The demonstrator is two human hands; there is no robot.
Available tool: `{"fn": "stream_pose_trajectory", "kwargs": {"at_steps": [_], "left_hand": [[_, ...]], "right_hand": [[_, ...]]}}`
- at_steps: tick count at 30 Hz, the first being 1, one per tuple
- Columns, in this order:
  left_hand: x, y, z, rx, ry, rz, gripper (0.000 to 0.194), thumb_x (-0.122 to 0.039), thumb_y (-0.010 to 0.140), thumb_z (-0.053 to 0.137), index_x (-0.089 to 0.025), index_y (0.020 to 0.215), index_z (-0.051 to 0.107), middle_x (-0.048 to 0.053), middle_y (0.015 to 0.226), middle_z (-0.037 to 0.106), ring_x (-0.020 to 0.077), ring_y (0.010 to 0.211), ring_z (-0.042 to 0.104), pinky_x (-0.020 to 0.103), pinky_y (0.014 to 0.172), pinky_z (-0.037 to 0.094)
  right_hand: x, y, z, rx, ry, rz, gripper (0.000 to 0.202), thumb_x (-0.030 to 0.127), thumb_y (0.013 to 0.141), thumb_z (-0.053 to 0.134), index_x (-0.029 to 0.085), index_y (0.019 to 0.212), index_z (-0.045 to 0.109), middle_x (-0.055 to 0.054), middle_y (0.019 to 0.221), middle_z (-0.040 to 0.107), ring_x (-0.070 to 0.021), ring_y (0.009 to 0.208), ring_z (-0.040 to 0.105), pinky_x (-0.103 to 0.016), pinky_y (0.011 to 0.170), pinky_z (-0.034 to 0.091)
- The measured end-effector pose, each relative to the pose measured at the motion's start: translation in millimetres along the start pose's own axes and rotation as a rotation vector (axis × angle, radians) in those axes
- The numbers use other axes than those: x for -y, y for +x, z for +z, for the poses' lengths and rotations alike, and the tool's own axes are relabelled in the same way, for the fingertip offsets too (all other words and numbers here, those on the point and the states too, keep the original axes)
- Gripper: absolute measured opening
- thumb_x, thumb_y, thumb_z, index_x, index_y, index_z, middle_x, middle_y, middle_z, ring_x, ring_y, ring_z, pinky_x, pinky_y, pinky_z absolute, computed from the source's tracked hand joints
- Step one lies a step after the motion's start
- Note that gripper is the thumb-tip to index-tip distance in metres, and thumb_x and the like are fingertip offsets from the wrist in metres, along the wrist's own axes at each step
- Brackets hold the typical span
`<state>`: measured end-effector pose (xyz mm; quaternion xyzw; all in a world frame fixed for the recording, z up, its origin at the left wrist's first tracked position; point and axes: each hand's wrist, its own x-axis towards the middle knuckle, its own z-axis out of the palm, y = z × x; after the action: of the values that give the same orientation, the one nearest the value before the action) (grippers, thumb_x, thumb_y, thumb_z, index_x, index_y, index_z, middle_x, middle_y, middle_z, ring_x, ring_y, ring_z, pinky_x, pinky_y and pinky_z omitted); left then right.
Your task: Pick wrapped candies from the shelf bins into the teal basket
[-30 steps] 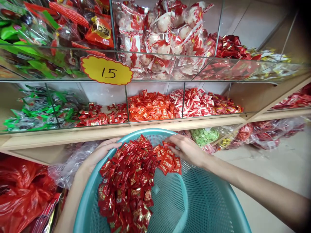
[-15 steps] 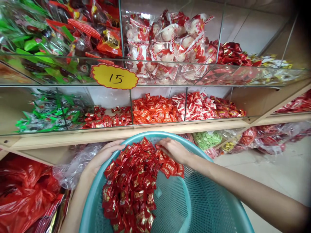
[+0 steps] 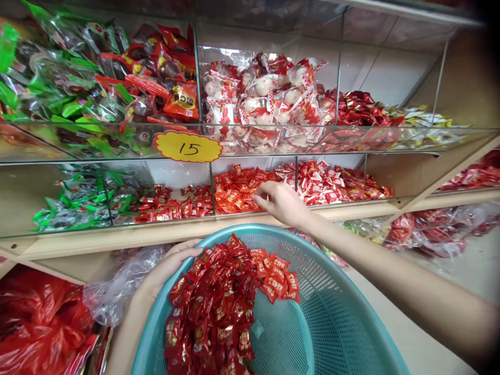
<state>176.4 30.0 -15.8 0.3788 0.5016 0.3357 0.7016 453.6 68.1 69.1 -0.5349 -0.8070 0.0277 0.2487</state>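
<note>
Through the head camera I have my left hand [image 3: 167, 268] closed over the left rim of a large, round, teal plastic mesh basket [image 3: 336, 297]. Inside it, a long heap of dark-red, gold-printed wrapped candies [image 3: 214, 307] lies to the left, and a smaller cluster of bright orange-red wrapped candies [image 3: 277, 278] rests against the heap's upper right side.

My right hand [image 3: 287, 205] is beyond the basket, at the lower shelf's orange-red candy pile [image 3: 236, 187], its fingers curled together; I can't tell whether they grip a piece. Small red wrapped candies [image 3: 175, 204] sit left of that pile, red-and-white wrapped ones [image 3: 322, 182] right of it. Above hangs a yellow, scalloped paper tag [image 3: 188, 147] marked 15.
</note>
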Motion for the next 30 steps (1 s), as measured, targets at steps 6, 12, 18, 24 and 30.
{"fn": "stream_pose_trajectory", "kwargs": {"at_steps": [6,12,18,24,30], "left_hand": [[-3.3,-4.1,2.4,-0.031,0.050,0.057,0.034,-0.018,0.065,0.073,-0.021,0.099,0.070,0.003,0.100,0.075,0.0177,0.084,0.069,0.023,0.076,0.051],[-3.7,-5.4,5.1,-0.033,0.022,-0.006,0.035,-0.018,0.065,0.074,-0.021,0.100,0.070,0.003,0.089,0.076,0.0155,0.066,0.069,0.023,0.066,0.053],[-7.6,-7.1,8.2,0.013,0.019,-0.024,0.034,-0.019,0.066,0.074,-0.021,0.099,0.071,0.004,0.090,0.077,0.0175,0.065,0.070,0.025,0.064,0.055],[-6.8,-7.4,6.1,-0.045,0.054,0.000,0.036,-0.021,0.062,0.076,-0.022,0.098,0.072,0.004,0.093,0.076,0.0189,0.069,0.071,0.026,0.066,0.055],[-5.4,-5.0,5.1,-0.045,0.058,0.000,0.036,-0.023,0.062,0.077,-0.023,0.097,0.072,0.004,0.092,0.076,0.0193,0.070,0.071,0.025,0.067,0.055]], "right_hand": [[-24.2,22.1,30.0,0.166,0.133,0.260,0.022,0.037,0.073,0.067,0.015,0.069,0.065,-0.001,0.062,0.061,-0.0124,0.059,0.051,-0.025,0.056,0.035],[-32.6,14.2,45.6,0.089,0.381,0.303,0.020,0.033,0.067,0.070,0.015,0.070,0.063,0.002,0.062,0.059,-0.0100,0.059,0.049,-0.024,0.058,0.037],[-30.0,9.9,32.3,-0.123,0.816,0.311,0.031,0.040,0.064,0.071,0.014,0.075,0.059,-0.001,0.074,0.062,-0.0107,0.067,0.053,-0.028,0.069,0.043],[-20.5,-30.4,-2.8,-0.104,0.885,0.288,0.033,0.042,0.066,0.071,0.017,0.081,0.056,-0.002,0.078,0.061,-0.0117,0.069,0.054,-0.030,0.068,0.044],[-26.6,-85.8,-1.0,0.115,0.464,0.148,0.022,0.037,0.078,0.062,0.017,0.085,0.057,-0.003,0.078,0.060,-0.0141,0.067,0.052,-0.029,0.062,0.041]]}}
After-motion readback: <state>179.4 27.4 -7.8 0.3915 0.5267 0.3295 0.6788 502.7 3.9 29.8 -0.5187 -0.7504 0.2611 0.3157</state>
